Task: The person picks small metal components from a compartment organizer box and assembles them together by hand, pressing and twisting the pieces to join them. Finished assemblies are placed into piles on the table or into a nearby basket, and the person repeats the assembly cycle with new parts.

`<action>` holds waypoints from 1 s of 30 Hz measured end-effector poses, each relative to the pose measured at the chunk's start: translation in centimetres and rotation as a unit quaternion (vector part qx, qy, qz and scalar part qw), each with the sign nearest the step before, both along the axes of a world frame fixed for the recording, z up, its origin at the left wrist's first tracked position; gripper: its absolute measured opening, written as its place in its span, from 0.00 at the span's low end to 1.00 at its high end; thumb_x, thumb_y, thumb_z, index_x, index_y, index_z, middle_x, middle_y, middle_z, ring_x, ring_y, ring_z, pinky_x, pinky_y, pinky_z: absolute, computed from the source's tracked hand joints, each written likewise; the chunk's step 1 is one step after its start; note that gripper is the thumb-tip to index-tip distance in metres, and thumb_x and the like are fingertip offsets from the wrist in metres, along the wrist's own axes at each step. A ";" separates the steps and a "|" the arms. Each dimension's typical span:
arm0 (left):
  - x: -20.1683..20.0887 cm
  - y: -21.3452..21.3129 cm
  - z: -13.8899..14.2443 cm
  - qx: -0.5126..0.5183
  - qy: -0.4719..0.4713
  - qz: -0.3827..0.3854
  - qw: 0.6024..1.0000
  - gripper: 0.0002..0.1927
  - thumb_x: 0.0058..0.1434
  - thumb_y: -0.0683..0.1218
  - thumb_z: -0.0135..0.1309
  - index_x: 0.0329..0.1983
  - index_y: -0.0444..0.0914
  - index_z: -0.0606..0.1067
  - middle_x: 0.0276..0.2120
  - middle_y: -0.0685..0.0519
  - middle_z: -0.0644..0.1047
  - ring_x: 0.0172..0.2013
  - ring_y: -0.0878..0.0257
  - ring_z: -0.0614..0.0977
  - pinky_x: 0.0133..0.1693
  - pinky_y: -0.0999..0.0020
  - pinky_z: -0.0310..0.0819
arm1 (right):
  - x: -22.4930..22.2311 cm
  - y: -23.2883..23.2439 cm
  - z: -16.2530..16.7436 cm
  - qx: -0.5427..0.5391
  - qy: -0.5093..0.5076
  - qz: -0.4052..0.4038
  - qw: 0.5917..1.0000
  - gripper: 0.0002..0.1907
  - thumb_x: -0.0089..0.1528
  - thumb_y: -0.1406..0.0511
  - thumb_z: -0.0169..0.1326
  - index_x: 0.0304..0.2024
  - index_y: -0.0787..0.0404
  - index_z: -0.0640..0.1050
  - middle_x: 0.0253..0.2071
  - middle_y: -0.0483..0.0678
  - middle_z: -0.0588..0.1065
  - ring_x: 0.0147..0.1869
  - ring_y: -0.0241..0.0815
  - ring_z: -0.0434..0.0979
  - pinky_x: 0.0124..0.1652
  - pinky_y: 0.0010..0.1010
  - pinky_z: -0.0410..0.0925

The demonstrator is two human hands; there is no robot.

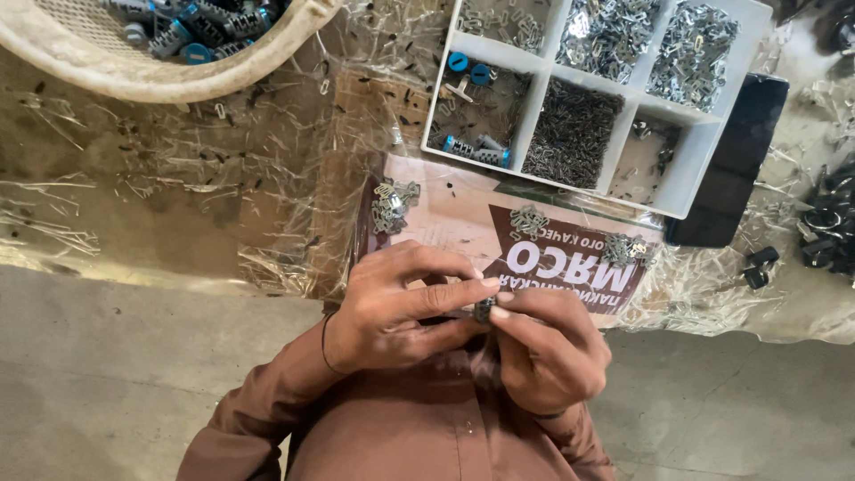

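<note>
- Assembly step, judging by the head view: small dark metal part (484, 309) pinched between both hands, close in front of the chest, above the floor's edge.
- Left hand (401, 307) grasping the part from its side, thumb and forefinger closed on it, other fingers curled above.
- Right hand (543, 352) grasping it too, fingertips meeting the left's at the part (too small to tell its exact shape).
- Just beyond the hands: printed bag (463, 218) lying flat, with three little heaps of clips (392, 205) on it, left, middle and right.
- Further out: white tray (704, 165) with compartments, some full of shiny clips, one of dark pins (570, 134), one holding blue-capped cylinders (476, 150).
- Top left: pale basket (178, 80) with more blue-capped cylinders inside.
- Underneath all: crinkled clear sheet (178, 178); black pieces (824, 227) at the far right.
- Likely mid-fit, a piece being pressed or seated in the part; next move probably calls for steady fingertip pressure and a firm pinch (tiny bits slip easily), then a reach to a clip heap.
</note>
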State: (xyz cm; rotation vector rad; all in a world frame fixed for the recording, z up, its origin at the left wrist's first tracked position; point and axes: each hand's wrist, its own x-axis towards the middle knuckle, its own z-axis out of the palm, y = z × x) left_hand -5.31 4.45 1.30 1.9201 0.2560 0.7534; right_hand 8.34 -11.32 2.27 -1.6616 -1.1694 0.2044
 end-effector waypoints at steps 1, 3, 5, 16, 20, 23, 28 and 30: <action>0.1 0.0 0.0 0.008 0.002 0.001 1.000 0.25 0.54 0.44 0.72 0.55 0.44 0.80 0.47 0.55 0.79 0.42 0.58 0.84 0.44 0.65 0.79 | 0.5 -0.3 0.0 -0.013 0.050 0.029 0.998 0.14 0.58 0.79 0.61 0.45 0.64 0.79 0.40 0.54 0.77 0.40 0.41 0.79 0.38 0.24 0.72; 0.1 0.0 -0.1 0.009 -0.002 -0.010 1.000 0.25 0.54 0.45 0.72 0.56 0.44 0.80 0.47 0.54 0.79 0.42 0.58 0.84 0.43 0.65 0.79 | 0.8 -0.8 0.0 -0.029 0.172 0.047 0.984 0.14 0.60 0.78 0.60 0.48 0.65 0.79 0.42 0.53 0.76 0.40 0.39 0.78 0.39 0.23 0.71; 0.2 0.0 -0.2 0.008 -0.008 -0.013 1.000 0.24 0.55 0.44 0.72 0.56 0.44 0.80 0.48 0.54 0.79 0.43 0.58 0.84 0.44 0.65 0.79 | 1.0 -1.2 -0.2 -0.035 0.311 0.024 0.950 0.14 0.63 0.78 0.59 0.52 0.69 0.78 0.44 0.52 0.75 0.43 0.37 0.76 0.43 0.24 0.70; -4.5 2.8 0.7 -0.077 -0.020 0.163 0.983 0.20 0.54 0.41 0.73 0.50 0.36 0.81 0.49 0.46 0.80 0.36 0.65 0.82 0.33 0.77 0.82 | -1.3 5.5 -1.3 -0.206 -0.199 0.076 0.955 0.33 0.61 0.53 0.65 0.64 0.59 0.74 0.41 0.47 0.71 0.40 0.42 0.72 0.34 0.33 0.68; -5.4 3.2 0.8 -0.042 -0.007 0.187 0.981 0.21 0.54 0.39 0.73 0.50 0.35 0.80 0.49 0.47 0.79 0.36 0.67 0.82 0.33 0.78 0.80 | -1.4 6.7 -0.5 -0.263 -0.202 0.083 0.940 0.42 0.55 0.46 0.65 0.65 0.60 0.73 0.36 0.49 0.67 0.38 0.47 0.70 0.29 0.37 0.64; -4.8 3.0 0.7 -0.040 0.009 0.174 0.984 0.21 0.50 0.38 0.74 0.48 0.35 0.80 0.47 0.46 0.80 0.34 0.66 0.81 0.32 0.77 0.79 | -0.3 4.6 -0.1 -0.250 -0.219 0.105 0.937 0.37 0.53 0.51 0.64 0.61 0.60 0.77 0.40 0.49 0.70 0.40 0.50 0.72 0.36 0.38 0.68; -2.2 1.4 0.6 -0.057 0.002 0.104 0.993 0.20 0.50 0.40 0.74 0.46 0.37 0.80 0.46 0.48 0.80 0.36 0.60 0.84 0.36 0.72 0.80 | 3.5 -0.1 -0.9 -0.084 -0.189 0.235 0.950 0.18 0.56 0.65 0.61 0.49 0.59 0.82 0.49 0.50 0.77 0.48 0.47 0.79 0.46 0.37 0.72; -0.6 0.6 0.1 -0.083 -0.006 0.060 0.995 0.20 0.49 0.41 0.73 0.44 0.36 0.80 0.43 0.47 0.80 0.35 0.61 0.83 0.35 0.72 0.79 | 3.8 -1.6 -0.6 -0.061 0.002 0.248 0.967 0.14 0.58 0.69 0.61 0.47 0.61 0.82 0.46 0.49 0.78 0.47 0.47 0.81 0.45 0.36 0.73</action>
